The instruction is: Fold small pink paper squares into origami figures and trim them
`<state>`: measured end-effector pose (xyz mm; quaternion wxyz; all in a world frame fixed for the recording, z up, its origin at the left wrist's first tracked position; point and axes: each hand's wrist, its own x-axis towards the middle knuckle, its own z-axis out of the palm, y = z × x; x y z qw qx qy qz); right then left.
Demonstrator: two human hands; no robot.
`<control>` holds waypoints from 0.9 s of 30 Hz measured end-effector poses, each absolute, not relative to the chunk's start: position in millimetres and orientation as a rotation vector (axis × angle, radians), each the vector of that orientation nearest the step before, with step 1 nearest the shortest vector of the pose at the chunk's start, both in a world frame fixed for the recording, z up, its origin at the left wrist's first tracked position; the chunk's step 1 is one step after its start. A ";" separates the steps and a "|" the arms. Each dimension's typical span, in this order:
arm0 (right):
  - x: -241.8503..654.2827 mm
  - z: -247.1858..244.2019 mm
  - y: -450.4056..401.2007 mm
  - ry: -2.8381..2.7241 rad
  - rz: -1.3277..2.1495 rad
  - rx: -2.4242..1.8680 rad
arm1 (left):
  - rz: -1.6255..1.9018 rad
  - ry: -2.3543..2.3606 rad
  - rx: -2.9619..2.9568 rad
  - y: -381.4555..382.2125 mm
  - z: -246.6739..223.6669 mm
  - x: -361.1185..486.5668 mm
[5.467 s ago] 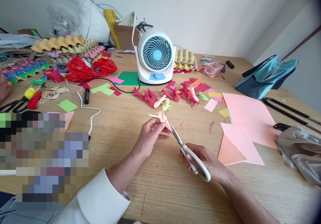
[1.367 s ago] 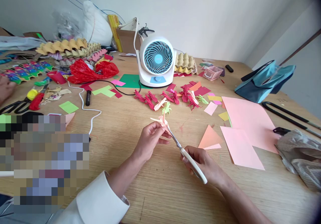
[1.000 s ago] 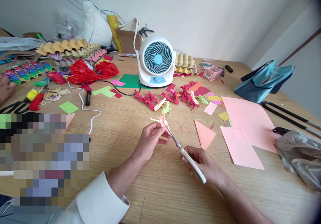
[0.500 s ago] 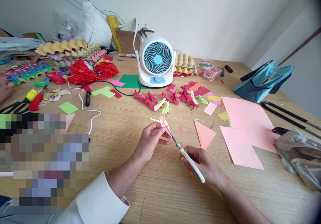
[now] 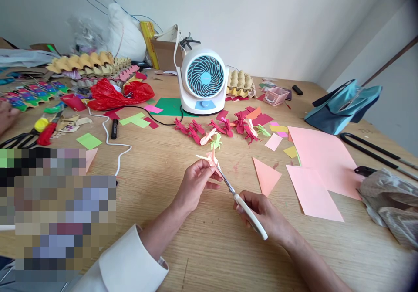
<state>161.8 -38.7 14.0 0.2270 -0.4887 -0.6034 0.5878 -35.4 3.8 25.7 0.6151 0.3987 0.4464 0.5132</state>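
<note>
Between the fingertips of my left hand (image 5: 195,184) is a small folded piece of peach paper (image 5: 211,157) with thin pointed ends sticking out. My right hand (image 5: 261,211) is closed around the white handles of a pair of scissors (image 5: 250,215). The scissor blades reach up to the folded paper at my left fingertips; whether they cut into it is hidden by the fingers. Just beyond lie several folded paper figures: a green one (image 5: 216,141), a peach one (image 5: 208,136) and dark red ones (image 5: 195,130). A peach paper triangle (image 5: 266,176) lies to the right.
A white fan (image 5: 204,80) stands behind the figures. Pink sheets (image 5: 315,194), a teal bag (image 5: 342,106) and a crumpled grey cloth (image 5: 390,205) are on the right. At left are a white cord (image 5: 122,154), a marker (image 5: 114,128), a red plastic bag (image 5: 119,93) and another person's hand (image 5: 8,115).
Almost nothing differs. Both hands, the folded paper and the scissors stay in practically the same place.
</note>
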 end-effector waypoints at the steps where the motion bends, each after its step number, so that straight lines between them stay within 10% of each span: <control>1: 161.7 14.2 -38.7 -1.658 1.622 -1.346 | 1.179 1.026 0.924 3.7 25.6 -35.5; 27: 162.0 12.3 -38.5 -1.644 1.641 -1.327 | 1.169 1.030 0.922 5.4 23.5 -35.9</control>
